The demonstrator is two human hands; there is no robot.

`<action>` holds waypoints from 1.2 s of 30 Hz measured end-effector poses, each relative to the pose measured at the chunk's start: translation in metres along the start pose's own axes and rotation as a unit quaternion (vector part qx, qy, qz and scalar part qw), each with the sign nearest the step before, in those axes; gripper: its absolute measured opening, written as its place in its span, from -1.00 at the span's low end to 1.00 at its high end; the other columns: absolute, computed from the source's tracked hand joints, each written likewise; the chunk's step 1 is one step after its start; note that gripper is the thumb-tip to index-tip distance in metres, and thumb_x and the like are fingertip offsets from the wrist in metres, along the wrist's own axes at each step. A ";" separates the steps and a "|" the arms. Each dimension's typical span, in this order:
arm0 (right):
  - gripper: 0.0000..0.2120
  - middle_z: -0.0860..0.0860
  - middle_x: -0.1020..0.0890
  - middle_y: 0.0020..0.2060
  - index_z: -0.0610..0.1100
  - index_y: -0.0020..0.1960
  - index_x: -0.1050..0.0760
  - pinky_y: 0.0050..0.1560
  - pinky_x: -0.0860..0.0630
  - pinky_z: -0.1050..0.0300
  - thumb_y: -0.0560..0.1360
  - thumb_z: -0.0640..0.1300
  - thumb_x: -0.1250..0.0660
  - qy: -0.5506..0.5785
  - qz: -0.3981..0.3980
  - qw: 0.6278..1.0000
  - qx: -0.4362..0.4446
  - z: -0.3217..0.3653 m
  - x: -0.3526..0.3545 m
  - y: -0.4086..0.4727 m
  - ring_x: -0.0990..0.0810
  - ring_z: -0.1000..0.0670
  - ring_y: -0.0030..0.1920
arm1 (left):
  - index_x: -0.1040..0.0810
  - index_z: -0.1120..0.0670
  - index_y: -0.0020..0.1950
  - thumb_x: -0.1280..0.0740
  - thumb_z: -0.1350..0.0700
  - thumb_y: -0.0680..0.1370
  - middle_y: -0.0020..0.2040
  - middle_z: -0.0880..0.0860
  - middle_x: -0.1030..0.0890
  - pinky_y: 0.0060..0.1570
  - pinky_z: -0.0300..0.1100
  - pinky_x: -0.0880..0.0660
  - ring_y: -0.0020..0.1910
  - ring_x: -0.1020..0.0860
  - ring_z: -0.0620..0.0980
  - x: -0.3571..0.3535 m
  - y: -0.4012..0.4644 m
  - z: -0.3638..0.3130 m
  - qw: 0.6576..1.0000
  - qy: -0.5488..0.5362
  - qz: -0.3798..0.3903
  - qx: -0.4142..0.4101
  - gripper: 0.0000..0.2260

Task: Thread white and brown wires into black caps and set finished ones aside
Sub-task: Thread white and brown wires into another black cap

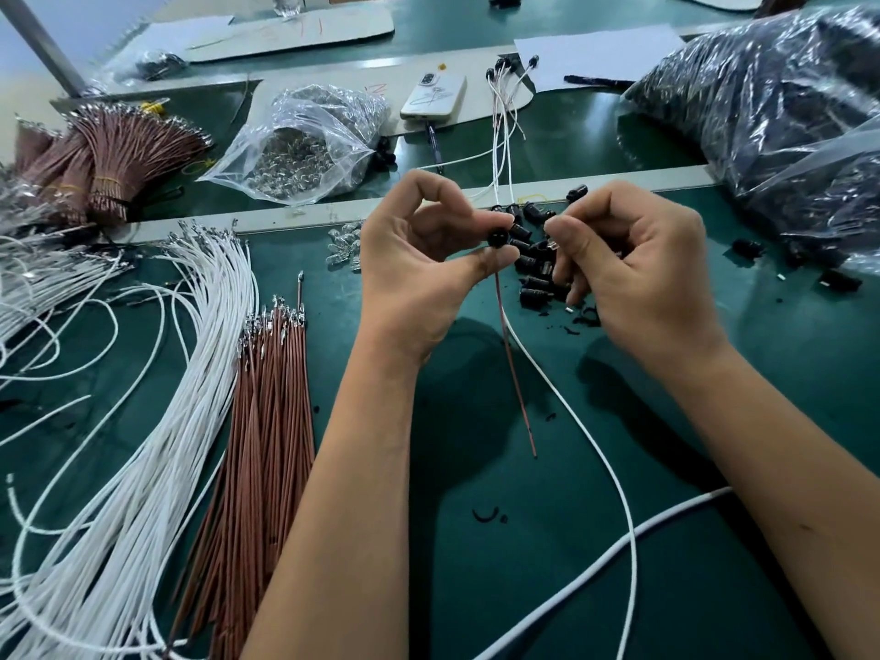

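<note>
Black round plastic cap (498, 239) is pinched in the left hand (419, 269) fingers, one brown wire (516, 378) and one white wire (595, 445) hanging below; right hand (633, 273) fingers pinch a small clear part, unidentifiable. Risk: a slackened pinch lets wires slip out.

No text, brand or number can be read. Well beyond the grip, the white cardboard sheet (290, 33) at the far edge of the green desk (524, 540) bears faint red pen strokes, too blurred to make out as letters.
</note>
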State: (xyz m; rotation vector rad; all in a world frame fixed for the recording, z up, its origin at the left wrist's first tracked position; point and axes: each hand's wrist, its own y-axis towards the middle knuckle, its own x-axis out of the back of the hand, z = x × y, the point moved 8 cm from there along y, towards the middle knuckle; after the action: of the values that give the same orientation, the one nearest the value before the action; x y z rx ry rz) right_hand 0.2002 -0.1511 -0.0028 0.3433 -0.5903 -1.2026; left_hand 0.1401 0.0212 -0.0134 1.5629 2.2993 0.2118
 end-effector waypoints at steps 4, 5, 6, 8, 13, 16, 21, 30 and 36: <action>-0.93 -0.01 -0.66 -0.31 -0.10 -0.02 -0.65 -0.47 -0.49 0.14 0.59 -0.11 -0.48 0.029 -0.023 0.999 0.016 0.008 0.002 0.000 -0.56 -0.10 -0.50 | -0.44 0.23 -0.05 -0.50 0.54 0.33 -0.16 0.21 -0.71 -0.10 -0.08 -0.63 -0.08 -0.71 0.08 -0.001 0.000 -0.001 1.000 0.012 0.000 0.000 -0.62; -0.93 -0.04 -0.68 -0.29 -0.15 0.01 -0.65 -0.46 -0.50 0.13 0.60 -0.14 -0.46 0.039 -0.020 0.999 0.018 0.009 0.001 0.000 -0.57 -0.12 -0.49 | -0.44 0.23 -0.06 -0.50 0.55 0.33 -0.16 0.22 -0.71 -0.10 -0.08 -0.63 -0.09 -0.71 0.08 -0.002 0.000 0.000 1.000 0.013 0.000 0.003 -0.63; -0.94 -0.07 -0.69 -0.26 -0.18 0.03 -0.66 -0.45 -0.51 0.13 0.61 -0.19 -0.45 0.044 -0.014 0.999 0.020 0.010 0.000 -0.001 -0.57 -0.12 -0.49 | -0.44 0.22 -0.07 -0.49 0.55 0.33 -0.15 0.23 -0.71 -0.11 -0.09 -0.63 -0.10 -0.71 0.08 -0.001 0.000 0.001 1.000 0.015 0.000 0.005 -0.63; -0.94 -0.07 -0.70 -0.23 -0.20 0.06 -0.65 -0.42 -0.52 0.15 0.61 -0.26 -0.42 0.035 -0.001 0.999 0.032 0.013 -0.003 -0.003 -0.59 -0.11 -0.47 | -0.44 0.23 -0.08 -0.49 0.56 0.33 -0.14 0.24 -0.71 -0.11 -0.09 -0.63 -0.10 -0.71 0.08 -0.001 0.000 0.002 1.000 0.021 -0.001 0.008 -0.63; -0.93 -0.06 -0.70 -0.20 -0.20 0.08 -0.64 -0.39 -0.55 0.11 0.59 -0.27 -0.44 0.019 0.012 0.998 0.055 0.017 -0.007 -0.005 -0.61 -0.08 -0.45 | -0.45 0.25 -0.05 -0.54 0.50 0.32 -0.12 0.29 -0.70 -0.06 -0.04 -0.64 -0.07 -0.71 0.12 0.002 0.001 0.007 0.999 0.039 0.001 0.003 -0.63; -0.92 -0.06 -0.70 -0.19 -0.16 0.05 -0.67 -0.39 -0.57 0.10 0.57 -0.28 -0.47 -0.005 0.017 0.997 0.072 0.020 -0.008 -0.005 -0.63 -0.04 -0.43 | -0.45 0.24 -0.06 -0.54 0.49 0.32 -0.12 0.29 -0.70 -0.06 -0.01 -0.64 -0.06 -0.71 0.15 0.003 0.003 0.010 0.999 0.043 0.007 0.000 -0.64; -0.95 0.04 -0.68 -0.29 -0.20 0.01 -0.70 -0.41 -0.54 0.17 0.58 -0.22 -0.48 -0.053 0.019 0.994 0.091 0.025 -0.010 -0.007 -0.64 0.02 -0.45 | -0.44 0.22 -0.09 -0.55 0.45 0.34 -0.11 0.30 -0.70 -0.05 0.03 -0.63 -0.09 -0.70 0.13 0.004 0.005 0.016 0.999 0.053 0.010 0.001 -0.65; -0.95 -0.04 -0.71 -0.25 -0.26 -0.01 -0.71 -0.28 -0.58 0.13 0.57 -0.28 -0.48 -0.141 0.026 0.982 0.123 0.034 -0.013 -0.009 -0.65 0.10 -0.36 | -0.45 0.19 -0.13 -0.57 0.41 0.33 -0.14 0.33 -0.67 0.01 0.17 -0.64 -0.10 -0.71 0.13 0.003 0.005 0.017 0.995 0.101 0.016 -0.012 -0.66; -0.98 -0.08 -0.72 -0.23 -0.29 -0.05 -0.70 -0.15 -0.56 0.14 0.52 -0.33 -0.50 -0.216 0.045 0.959 0.179 0.044 -0.019 -0.010 -0.65 -0.03 -0.25 | -0.46 0.21 -0.13 -0.57 0.42 0.31 -0.16 0.25 -0.70 0.02 0.12 -0.64 -0.10 -0.72 0.12 0.005 0.005 0.015 0.991 0.129 0.012 -0.031 -0.67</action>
State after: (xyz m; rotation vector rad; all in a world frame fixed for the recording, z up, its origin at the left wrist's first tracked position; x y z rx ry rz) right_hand 0.1620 -0.1336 0.0221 0.3539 -1.2008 -1.0837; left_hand 0.1483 0.0267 -0.0266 1.6149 2.4377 0.5145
